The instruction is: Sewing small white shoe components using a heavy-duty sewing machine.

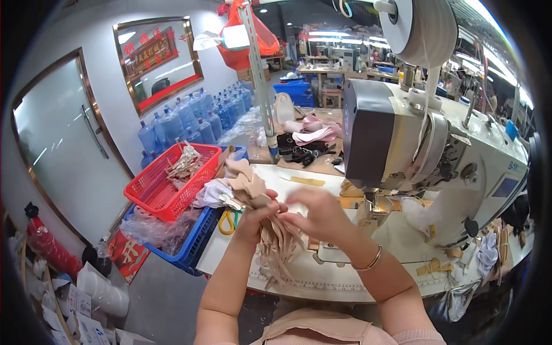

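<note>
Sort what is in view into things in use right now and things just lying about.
In use: left hand and right hand, both gripping the bundle of beige fabric strips; sewing machine; white work table.

Lying about: red basket, blue crate, yellow-handled scissors, water bottles, pink fabric pile.

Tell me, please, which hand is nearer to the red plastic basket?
Left. The left hand grips the bundle of beige strips just right of the red basket. The right hand is further right, beside the sewing machine.
</note>
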